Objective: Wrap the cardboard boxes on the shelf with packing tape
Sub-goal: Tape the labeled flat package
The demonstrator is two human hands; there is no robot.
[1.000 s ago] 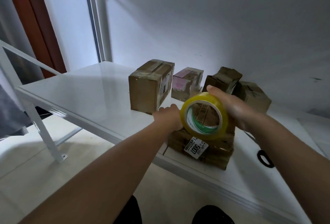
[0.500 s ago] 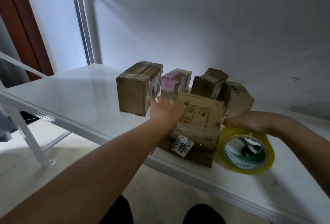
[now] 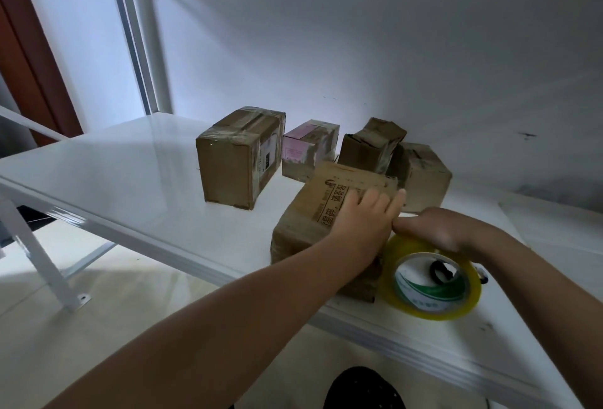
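Observation:
A brown cardboard box (image 3: 313, 209) with printed characters lies at the front edge of the white shelf (image 3: 130, 180). My left hand (image 3: 365, 222) presses flat on its top, fingers straight and pointing right. Just right of the box my right hand (image 3: 437, 229) grips the top of a yellow roll of packing tape (image 3: 430, 281), held low beside the box's right side. The two hands nearly touch at the box's right edge.
Behind stand a taped brown box (image 3: 235, 160), a box with a pink label (image 3: 306, 151), a crumpled box (image 3: 368, 144) and another brown box (image 3: 421, 173). A black object (image 3: 439, 270) shows through the roll's core. The wall rises close behind.
My left hand slid from the box's left side across its top to the right edge. The right hand carried the tape roll from above the box down to its right side.

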